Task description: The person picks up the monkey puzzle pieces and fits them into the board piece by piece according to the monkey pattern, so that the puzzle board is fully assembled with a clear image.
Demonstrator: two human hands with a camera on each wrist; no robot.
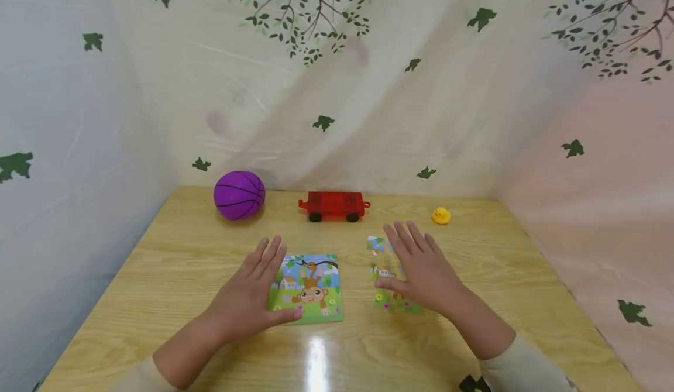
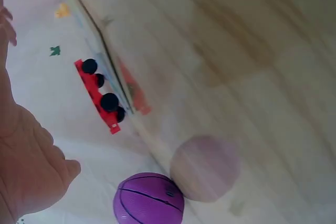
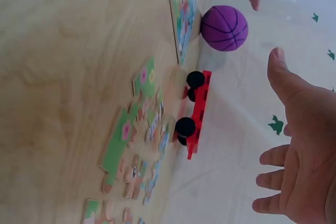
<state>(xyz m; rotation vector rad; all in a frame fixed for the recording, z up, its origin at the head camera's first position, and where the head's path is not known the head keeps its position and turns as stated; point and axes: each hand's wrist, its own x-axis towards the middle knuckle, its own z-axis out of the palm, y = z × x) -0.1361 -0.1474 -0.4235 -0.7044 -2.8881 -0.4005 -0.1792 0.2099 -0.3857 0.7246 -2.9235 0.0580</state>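
My left hand (image 1: 244,295) hovers with straight fingers at the left side of a square monkey picture board (image 1: 329,298), covering part of it in the head view. Nothing is in its grasp. On the right, my right hand (image 1: 423,269) is held over several loose jigsaw pieces (image 1: 381,301), fingers extended and thumb out to the side. It holds nothing either. In the right wrist view the loose pieces (image 3: 128,140) lie spread on the table, some green with flowers, and the picture board (image 3: 182,19) lies flat beyond them. The right hand hides some pieces in the head view.
Along the table's back stand a purple basketball (image 1: 239,195), a red toy wagon (image 1: 335,205) with black wheels and a small yellow rubber duck (image 1: 441,216). A pale curtain with leaf prints (image 1: 368,117) rises behind the wooden table (image 1: 158,281). A dark object (image 1: 474,384) lies by the right sleeve.
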